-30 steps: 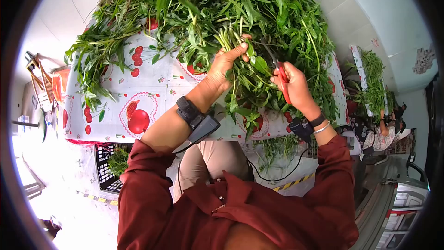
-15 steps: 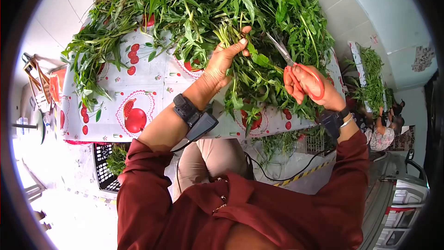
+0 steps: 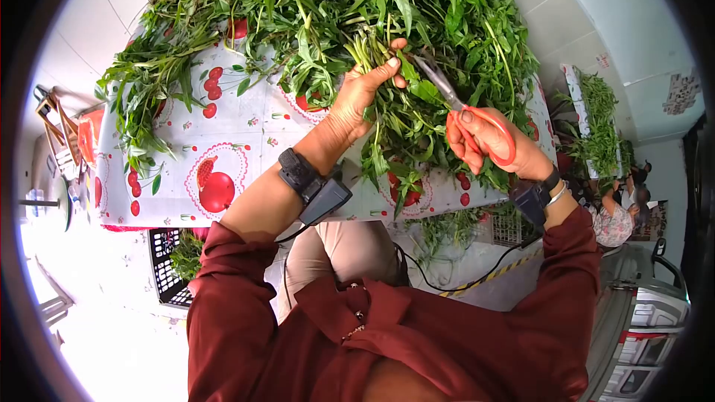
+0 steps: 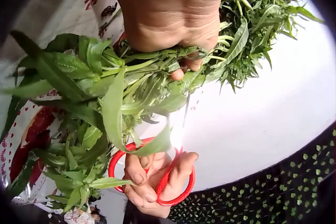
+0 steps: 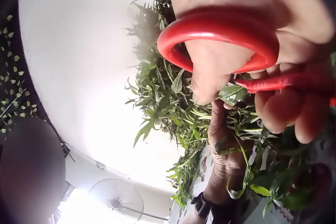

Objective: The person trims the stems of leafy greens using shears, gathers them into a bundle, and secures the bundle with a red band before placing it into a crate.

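Observation:
My left hand point(image 3: 363, 93) grips a bunch of leafy green stems point(image 3: 406, 125), thumb across it. Pale stem ends point(image 3: 360, 48) stick out past the hand on its far side, and the leaves hang toward the table's near edge. To the right, my right hand point(image 3: 523, 155) holds scissors point(image 3: 442, 83) with red handles. Their metal blades point up and left, tips close to the bunch by my left thumb. In the left wrist view, fingers go through the red handle loops point(image 4: 192, 178). The right wrist view shows the thumb through one loop point(image 5: 220, 28).
A large heap of greens point(image 3: 477, 22) covers the far part of the table, over a fruit-printed cloth point(image 3: 257, 134). Below the near edge stand a black plastic crate point(image 3: 158, 260) of greens and a wire basket point(image 3: 509, 229). At right, another person point(image 3: 614, 222) is beside a greens-covered table.
My right hand moved right with the scissors, away from the bunch, and has since come slightly back left, blade tips nearer the bunch. My left hand keeps its hold almost in place.

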{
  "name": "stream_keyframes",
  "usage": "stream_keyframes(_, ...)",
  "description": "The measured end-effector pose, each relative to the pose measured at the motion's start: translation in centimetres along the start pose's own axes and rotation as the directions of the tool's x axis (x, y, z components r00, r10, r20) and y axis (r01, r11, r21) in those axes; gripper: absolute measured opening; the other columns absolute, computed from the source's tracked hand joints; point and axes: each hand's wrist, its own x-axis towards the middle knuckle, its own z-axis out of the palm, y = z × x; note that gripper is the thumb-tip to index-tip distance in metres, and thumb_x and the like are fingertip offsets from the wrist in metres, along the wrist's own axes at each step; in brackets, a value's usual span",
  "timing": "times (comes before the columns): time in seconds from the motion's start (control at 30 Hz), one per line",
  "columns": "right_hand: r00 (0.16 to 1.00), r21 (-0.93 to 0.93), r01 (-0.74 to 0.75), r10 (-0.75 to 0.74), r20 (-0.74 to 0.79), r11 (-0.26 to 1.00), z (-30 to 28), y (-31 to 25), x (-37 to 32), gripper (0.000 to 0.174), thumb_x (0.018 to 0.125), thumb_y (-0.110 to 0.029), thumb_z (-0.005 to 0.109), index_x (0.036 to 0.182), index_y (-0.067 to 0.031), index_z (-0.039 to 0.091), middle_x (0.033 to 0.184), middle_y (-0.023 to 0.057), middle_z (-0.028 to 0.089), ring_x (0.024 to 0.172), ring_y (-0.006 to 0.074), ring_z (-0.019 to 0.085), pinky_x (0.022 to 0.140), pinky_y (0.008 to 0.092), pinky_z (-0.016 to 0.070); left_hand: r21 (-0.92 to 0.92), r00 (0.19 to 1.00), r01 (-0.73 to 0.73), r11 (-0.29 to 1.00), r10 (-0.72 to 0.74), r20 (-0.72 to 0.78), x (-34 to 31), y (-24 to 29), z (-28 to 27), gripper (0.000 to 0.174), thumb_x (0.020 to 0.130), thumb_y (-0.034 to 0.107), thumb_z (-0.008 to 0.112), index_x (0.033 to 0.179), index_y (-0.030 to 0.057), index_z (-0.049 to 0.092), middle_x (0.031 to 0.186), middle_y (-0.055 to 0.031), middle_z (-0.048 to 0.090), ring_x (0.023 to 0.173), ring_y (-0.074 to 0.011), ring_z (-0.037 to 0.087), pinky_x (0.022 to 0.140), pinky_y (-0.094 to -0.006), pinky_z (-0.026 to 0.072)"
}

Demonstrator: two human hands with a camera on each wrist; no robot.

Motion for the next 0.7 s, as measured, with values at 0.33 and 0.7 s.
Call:
stream_keyframes(0.33,0.763,-0.314,0.449,-0.542,-0.352,0.836,-1.3,-0.2,7.3,0.005,0.087,-0.002,0.056,0.091,-0.0004,0.054,0.071,0.0010,0.053,0.060,0.0080,0.050,0.055,0.0244,0.0435,-0.089,1.000,0.010,0.996,-0.008,0.023,-0.2,0.0,0.2,0.030,0.087,0.016,0.063,0.116,0.0113,0.060,0.077,0.0014,0.059,0.069,-0.0090,0.054,0.068,-0.0260,0.0472)
stream_keyframes(0.7,0.700,-0.764,0.182,-0.627,-0.341,0.619,-3.7,-1.0,6.6,0.005,0.085,-0.006,0.056,0.087,-0.0014,0.056,0.069,0.0090,0.061,0.062,0.0160,0.059,0.056,0.0307,0.0445,0.039,0.997,-0.070,0.997,0.069,0.025,0.0,-0.9,-0.1,0.023,0.088,0.017,0.061,0.110,0.0096,0.063,0.078,0.0016,0.060,0.069,-0.0081,0.052,0.069,-0.0241,0.0427)
